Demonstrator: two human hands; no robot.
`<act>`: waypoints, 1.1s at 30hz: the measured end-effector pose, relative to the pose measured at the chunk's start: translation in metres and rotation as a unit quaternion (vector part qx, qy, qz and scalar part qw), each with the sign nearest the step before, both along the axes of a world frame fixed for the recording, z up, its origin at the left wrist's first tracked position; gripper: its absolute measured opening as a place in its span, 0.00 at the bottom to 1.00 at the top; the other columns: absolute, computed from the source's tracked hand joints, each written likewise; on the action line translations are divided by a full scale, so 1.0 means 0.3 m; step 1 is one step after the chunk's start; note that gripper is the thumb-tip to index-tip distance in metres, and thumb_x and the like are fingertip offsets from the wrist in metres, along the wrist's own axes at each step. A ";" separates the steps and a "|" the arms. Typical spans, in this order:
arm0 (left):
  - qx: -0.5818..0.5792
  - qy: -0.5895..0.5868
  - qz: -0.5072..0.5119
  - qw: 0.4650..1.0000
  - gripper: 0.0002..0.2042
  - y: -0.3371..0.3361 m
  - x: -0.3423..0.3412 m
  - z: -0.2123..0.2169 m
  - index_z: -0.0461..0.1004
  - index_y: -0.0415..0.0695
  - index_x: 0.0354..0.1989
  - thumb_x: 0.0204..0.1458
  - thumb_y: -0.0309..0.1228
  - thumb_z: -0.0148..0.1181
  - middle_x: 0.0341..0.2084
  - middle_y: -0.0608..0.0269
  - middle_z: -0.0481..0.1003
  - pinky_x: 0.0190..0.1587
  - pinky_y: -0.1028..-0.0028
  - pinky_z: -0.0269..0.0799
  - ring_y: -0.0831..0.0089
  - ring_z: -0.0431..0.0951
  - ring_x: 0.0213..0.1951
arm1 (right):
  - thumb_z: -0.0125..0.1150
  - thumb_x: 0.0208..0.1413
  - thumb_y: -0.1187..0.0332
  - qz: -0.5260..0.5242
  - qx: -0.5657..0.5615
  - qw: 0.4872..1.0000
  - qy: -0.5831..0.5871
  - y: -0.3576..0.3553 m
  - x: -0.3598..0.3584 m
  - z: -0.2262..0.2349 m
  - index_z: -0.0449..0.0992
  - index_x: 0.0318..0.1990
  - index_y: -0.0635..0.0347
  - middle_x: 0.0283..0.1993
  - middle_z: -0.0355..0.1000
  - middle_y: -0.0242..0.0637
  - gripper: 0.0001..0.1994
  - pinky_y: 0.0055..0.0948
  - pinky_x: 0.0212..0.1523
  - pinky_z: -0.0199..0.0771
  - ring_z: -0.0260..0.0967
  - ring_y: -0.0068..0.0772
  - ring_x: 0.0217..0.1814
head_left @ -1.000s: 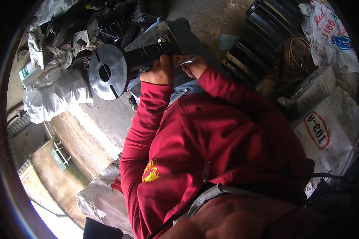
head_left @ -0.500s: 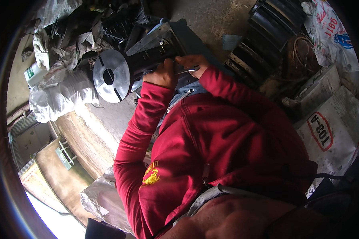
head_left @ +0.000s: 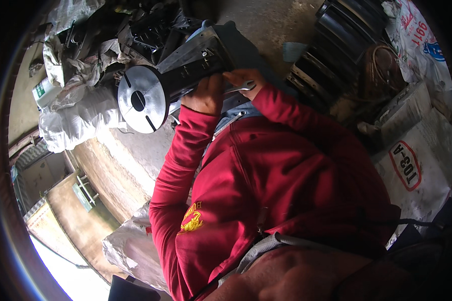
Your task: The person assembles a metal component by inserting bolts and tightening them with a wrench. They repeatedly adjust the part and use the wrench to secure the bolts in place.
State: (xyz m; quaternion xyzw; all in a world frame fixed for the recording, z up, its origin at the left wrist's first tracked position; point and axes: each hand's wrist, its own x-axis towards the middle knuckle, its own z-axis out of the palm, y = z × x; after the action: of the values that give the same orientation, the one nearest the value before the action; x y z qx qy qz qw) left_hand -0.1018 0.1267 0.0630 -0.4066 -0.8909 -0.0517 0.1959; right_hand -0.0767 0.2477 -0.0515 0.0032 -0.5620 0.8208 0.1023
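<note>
A dark metal machine part (head_left: 196, 62) with a round silver flange disc (head_left: 140, 98) at its left end lies in front of me. My left hand (head_left: 203, 95), in a red sleeve, presses against the underside of the part's body. Just right of it, my right hand (head_left: 246, 80) is closed around a small silver spanner (head_left: 237, 90) held against the part. The spanner's working end is hidden between the two hands.
Crumpled white sacks (head_left: 75, 120) and dark scrap metal (head_left: 150, 25) lie at the upper left. Stacked black ribbed parts (head_left: 336, 45) stand at the upper right, beside printed white bags (head_left: 412, 165). Bare concrete floor (head_left: 266, 20) shows behind the part.
Both hands stay on the machine part. The spanner in my right hand has shifted slightly, and the view has drifted a little.
</note>
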 end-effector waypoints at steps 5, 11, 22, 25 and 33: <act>-0.045 -0.022 0.108 0.993 0.11 0.014 0.028 -0.018 0.69 0.50 0.26 0.52 0.42 0.58 0.16 0.62 0.73 0.15 0.65 0.67 0.63 0.75 0.16 | 0.61 0.54 0.70 0.044 0.018 0.996 -0.077 0.030 0.029 0.034 0.78 0.34 0.60 0.20 0.66 0.22 0.04 0.17 0.18 0.54 0.59 0.10 0.21; -0.016 -0.052 0.056 0.997 0.11 -0.010 0.048 -0.048 0.66 0.50 0.26 0.51 0.41 0.58 0.12 0.62 0.71 0.12 0.65 0.64 0.62 0.73 0.13 | 0.60 0.57 0.56 0.076 -0.020 0.988 -0.130 0.039 0.009 0.045 0.75 0.23 0.57 0.17 0.60 0.19 0.17 0.19 0.19 0.47 0.52 0.10 0.20; 0.260 -0.278 0.137 0.915 0.08 -0.019 0.128 -0.200 0.74 0.43 0.29 0.47 0.34 0.61 0.16 0.54 0.73 0.19 0.66 0.68 0.57 0.75 0.18 | 0.61 0.56 0.54 0.133 -0.082 0.973 -0.171 0.076 0.024 0.095 0.72 0.20 0.55 0.18 0.59 0.19 0.18 0.18 0.22 0.51 0.52 0.10 0.21; 0.157 -0.178 0.095 0.967 0.08 -0.029 0.118 -0.166 0.75 0.41 0.28 0.48 0.33 0.58 0.17 0.57 0.75 0.18 0.70 0.67 0.62 0.75 0.17 | 0.60 0.56 0.55 0.116 -0.080 0.973 -0.183 0.063 0.021 0.076 0.71 0.19 0.55 0.17 0.58 0.19 0.18 0.17 0.21 0.50 0.52 0.10 0.20; 0.398 -0.658 0.134 0.625 0.11 -0.022 0.179 -0.142 0.78 0.38 0.30 0.50 0.35 0.55 0.19 0.60 0.76 0.26 0.74 0.69 0.73 0.75 0.22 | 0.61 0.55 0.54 0.074 -0.044 0.979 -0.185 0.051 0.032 0.098 0.67 0.17 0.53 0.15 0.57 0.20 0.20 0.18 0.17 0.48 0.51 0.10 0.16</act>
State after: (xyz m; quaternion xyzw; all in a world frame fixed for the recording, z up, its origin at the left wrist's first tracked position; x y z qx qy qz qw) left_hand -0.0481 0.1200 0.0205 -0.0225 -0.7197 -0.6279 -0.2954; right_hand -0.0672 0.2632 -0.0220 -0.1116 -0.5325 0.8366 -0.0640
